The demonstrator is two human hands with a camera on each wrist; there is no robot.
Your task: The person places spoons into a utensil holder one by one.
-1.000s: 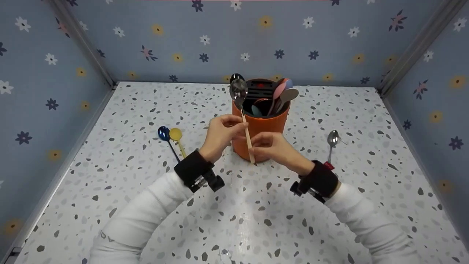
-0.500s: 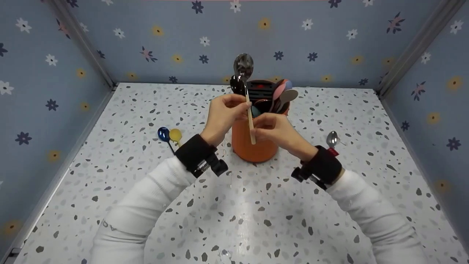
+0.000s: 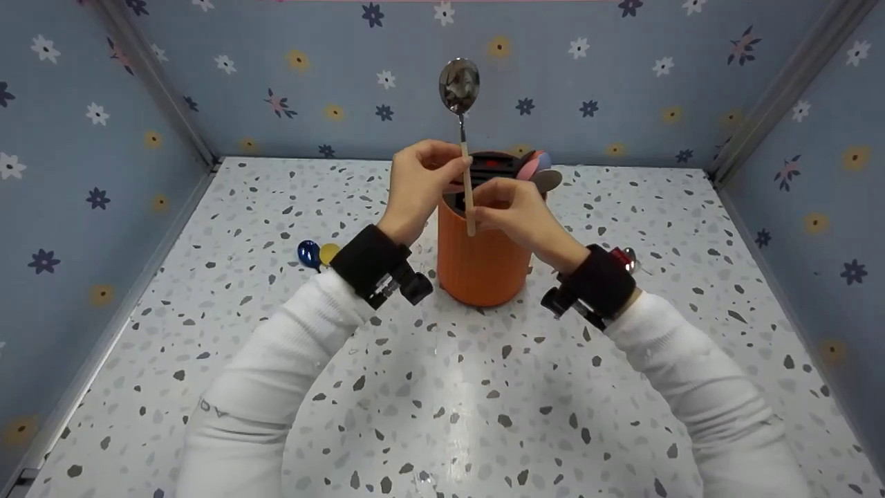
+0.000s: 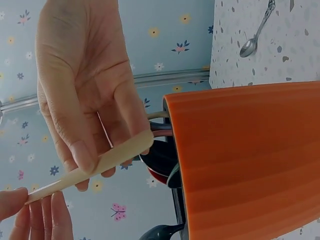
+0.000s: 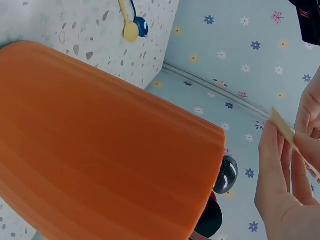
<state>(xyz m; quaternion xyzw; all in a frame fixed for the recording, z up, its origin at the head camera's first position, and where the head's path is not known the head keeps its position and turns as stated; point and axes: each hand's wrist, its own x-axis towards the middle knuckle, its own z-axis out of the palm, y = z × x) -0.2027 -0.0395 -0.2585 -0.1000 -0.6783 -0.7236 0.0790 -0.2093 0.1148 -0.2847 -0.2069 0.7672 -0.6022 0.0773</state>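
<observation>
A spoon (image 3: pixel 460 86) with a shiny metal bowl and a cream handle is held upright, bowl at the top, above the front rim of an orange utensil holder (image 3: pixel 484 270). My left hand (image 3: pixel 418 187) pinches the handle's upper part between thumb and fingers. Lower down, near the handle's end, the fingers of my right hand (image 3: pixel 518 211) pinch it too. In the left wrist view the cream handle (image 4: pixel 117 155) runs between both hands. Several utensils stand in the holder, among them a black spoon (image 5: pixel 227 175); the hands partly hide them in the head view.
A blue spoon (image 3: pixel 308 254) and a yellow spoon (image 3: pixel 330 254) lie on the speckled table at left, their handles hidden by my left arm. Right of the holder lies a metal spoon (image 4: pixel 248 48), mostly covered by my right wrist in the head view. Flowered panels surround the table.
Both hands have risen with the spoon, from in front of the orange holder to above its rim. The spoon's bowl now stands against the back panel. Both hands keep their pinch.
</observation>
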